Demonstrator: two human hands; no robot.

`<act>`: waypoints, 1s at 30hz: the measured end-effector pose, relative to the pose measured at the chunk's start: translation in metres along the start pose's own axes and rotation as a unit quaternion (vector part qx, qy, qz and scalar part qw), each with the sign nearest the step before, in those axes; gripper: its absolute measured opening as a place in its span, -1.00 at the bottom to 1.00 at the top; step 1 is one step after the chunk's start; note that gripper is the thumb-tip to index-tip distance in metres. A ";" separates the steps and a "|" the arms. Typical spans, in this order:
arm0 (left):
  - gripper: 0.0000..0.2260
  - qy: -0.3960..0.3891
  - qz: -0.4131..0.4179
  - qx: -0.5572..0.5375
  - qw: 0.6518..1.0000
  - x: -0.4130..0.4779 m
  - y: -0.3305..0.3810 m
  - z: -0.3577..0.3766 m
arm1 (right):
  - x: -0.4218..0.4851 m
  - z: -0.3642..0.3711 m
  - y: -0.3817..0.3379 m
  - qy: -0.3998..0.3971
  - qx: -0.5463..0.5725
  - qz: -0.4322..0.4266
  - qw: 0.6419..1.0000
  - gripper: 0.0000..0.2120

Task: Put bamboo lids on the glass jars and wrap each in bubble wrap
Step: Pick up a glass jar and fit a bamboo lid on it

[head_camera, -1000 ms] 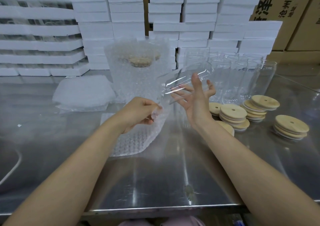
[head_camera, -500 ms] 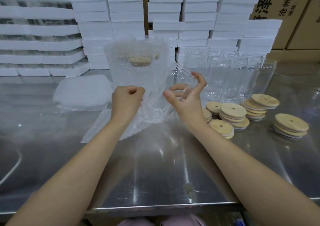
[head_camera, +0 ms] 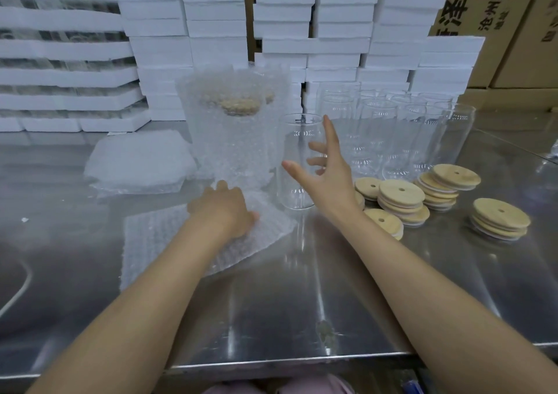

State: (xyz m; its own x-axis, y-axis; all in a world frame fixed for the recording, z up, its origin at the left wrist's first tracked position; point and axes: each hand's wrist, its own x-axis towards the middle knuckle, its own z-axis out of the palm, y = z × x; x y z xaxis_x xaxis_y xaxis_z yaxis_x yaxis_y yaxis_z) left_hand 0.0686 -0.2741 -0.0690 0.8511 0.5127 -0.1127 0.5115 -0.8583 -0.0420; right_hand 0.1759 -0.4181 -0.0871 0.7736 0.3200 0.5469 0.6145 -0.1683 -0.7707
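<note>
My left hand (head_camera: 225, 209) rests palm down on a sheet of bubble wrap (head_camera: 169, 239) spread flat on the steel table (head_camera: 271, 318). Just right of it an empty glass jar (head_camera: 297, 182) stands upright without a lid. My right hand (head_camera: 327, 171) is beside the jar with fingers spread and straight, the thumb across its front, not gripping it. Behind the sheet stand jars wrapped in bubble wrap (head_camera: 232, 140), a bamboo lid (head_camera: 241, 106) showing through. Stacks of bamboo lids (head_camera: 401, 197) lie to the right.
Several bare glass jars (head_camera: 392, 127) cluster at the back right. More lid stacks (head_camera: 499, 218) lie further right. A pile of bubble wrap sheets (head_camera: 139, 164) sits at the left. White foam boxes (head_camera: 217, 31) and cardboard cartons (head_camera: 498, 31) wall off the back.
My left hand has brought the bubble wrap sheet down and laid it flat on the table. My right hand has set the jar upright on the table and opened its fingers.
</note>
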 end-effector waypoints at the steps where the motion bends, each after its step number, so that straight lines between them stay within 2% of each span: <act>1: -0.51 -0.017 -0.023 0.017 0.999 -0.002 -0.003 -0.003 | 0.000 0.000 0.001 -0.017 0.010 0.003 1.000 -0.06; 4: -0.61 0.000 -0.101 0.062 0.993 -0.007 -0.011 -0.012 | 0.003 -0.005 -0.003 -0.085 0.047 0.025 0.995 -0.15; 5: -0.62 0.029 -0.122 0.073 0.989 -0.008 -0.014 -0.015 | 0.005 -0.008 -0.006 -0.088 0.066 0.037 0.993 -0.26; 7: -0.67 0.113 -0.126 0.069 0.983 -0.009 -0.018 -0.018 | 0.011 -0.018 -0.009 -0.041 0.084 0.059 0.994 -0.56; 9: -0.78 0.224 -0.068 0.002 0.972 -0.005 -0.017 -0.017 | 0.017 -0.033 -0.009 0.005 -0.034 0.070 0.997 -0.66; 10: -0.77 0.268 -0.021 -0.066 0.961 -0.002 -0.013 -0.015 | 0.019 -0.041 -0.009 -0.010 -0.127 0.086 0.988 -0.68; 11: -0.70 0.289 0.027 -0.153 0.945 -0.002 -0.007 -0.014 | 0.019 -0.048 -0.007 -0.050 -0.221 0.110 0.968 -0.69; 13: -0.59 0.283 0.094 -0.309 0.903 -0.004 0.007 -0.010 | 0.018 -0.055 -0.007 -0.161 -0.375 0.164 0.898 -0.60; 15: -0.50 0.270 0.136 -0.384 0.873 -0.004 0.017 -0.002 | 0.013 -0.054 -0.011 -0.251 -0.459 0.183 0.833 -0.57; 16: -0.39 0.251 0.155 -0.401 0.867 -0.002 0.020 0.003 | 0.012 -0.052 -0.011 -0.272 -0.482 0.183 0.813 -0.58; 18: -0.19 0.208 0.181 -0.428 0.861 0.002 0.024 0.012 | 0.010 -0.050 -0.010 -0.277 -0.497 0.176 0.803 -0.61; 20: -0.10 0.176 0.196 -0.454 0.851 0.007 0.027 0.019 | 0.010 -0.053 -0.011 -0.246 -0.481 0.169 0.825 -0.60; 24: -0.16 0.156 0.197 -0.487 0.837 0.020 0.032 0.033 | 0.013 -0.057 -0.015 -0.065 -0.315 0.164 0.932 -0.52; 28: -0.19 0.147 0.215 -0.500 0.826 0.023 0.029 0.035 | 0.016 -0.052 -0.019 0.083 -0.135 0.106 0.982 -0.51; 30: -0.19 0.132 0.237 -0.499 0.823 0.019 0.030 0.033 | 0.017 -0.053 -0.025 0.165 -0.017 0.069 0.984 -0.47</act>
State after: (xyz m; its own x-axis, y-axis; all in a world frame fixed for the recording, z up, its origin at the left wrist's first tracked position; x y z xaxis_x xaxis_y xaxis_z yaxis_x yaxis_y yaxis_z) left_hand 0.0956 -0.2908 -0.1053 0.9118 0.2254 0.3432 -0.1547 -0.5857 0.7957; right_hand 0.1818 -0.4574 -0.0409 0.8544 -0.0263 0.5189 0.5011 -0.2219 -0.8364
